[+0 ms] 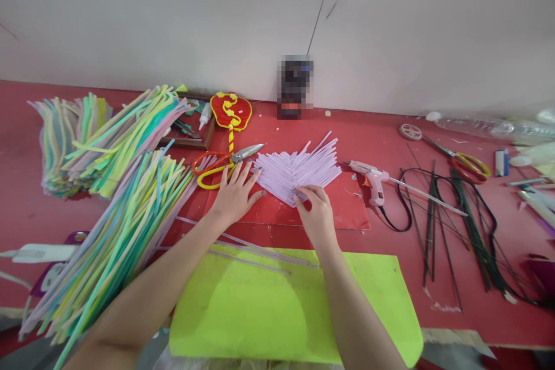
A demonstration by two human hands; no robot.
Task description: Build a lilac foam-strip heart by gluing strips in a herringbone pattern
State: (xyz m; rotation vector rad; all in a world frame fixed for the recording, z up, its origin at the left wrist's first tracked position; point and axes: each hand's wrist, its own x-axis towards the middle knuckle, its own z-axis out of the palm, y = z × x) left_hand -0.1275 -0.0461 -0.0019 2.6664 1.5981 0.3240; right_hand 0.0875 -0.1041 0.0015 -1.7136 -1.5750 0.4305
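Lilac pipe cleaners (299, 170), laid side by side in a V-shaped, leaf-like piece, lie flat on a red board (347, 208). My left hand (234, 193) has its fingers spread, the fingertips at the left edge of this piece and close to the scissors. Those scissors (217, 167), with red and yellow handles, lie with the blades pointing toward the piece. At the lower point of the V, the thumb and forefinger of my right hand (315, 208) pinch a pipe cleaner; my fingers partly hide that spot.
Bundles of coloured pipe cleaners (117, 225) fill the left. A pink glue gun (368, 176) with its cord lies right, beside dark green stems (472, 231) and a second pair of scissors (470, 166). A yellow-green sheet (260, 312) with loose lilac strands is in front.
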